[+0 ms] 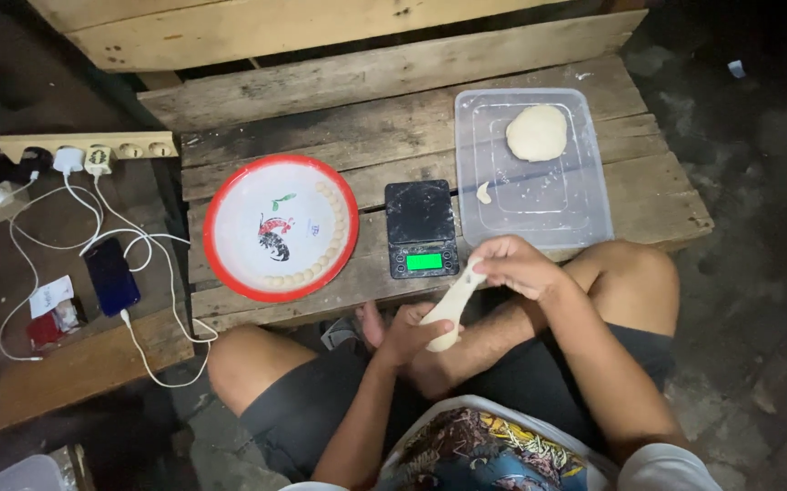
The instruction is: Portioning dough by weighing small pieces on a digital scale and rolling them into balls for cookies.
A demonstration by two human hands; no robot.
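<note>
Above the lap, a pale dough rope (451,309) is held by 2 hands — the left hand (405,335) closed around its lower end, the right hand (513,265) pinching its top, so it stays stretched. On the wooden pallet (320,100) are set a red-rimmed plate (220,195) edged with small dough balls (334,238), a scale (421,228) and a clear tray (584,205) with a dough lump (536,133).

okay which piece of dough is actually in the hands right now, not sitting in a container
The long stretched rope of dough, pulled between the left hand and right hand. The round lump lies in the clear plastic tray; the small balls line the red-rimmed plate.
</note>
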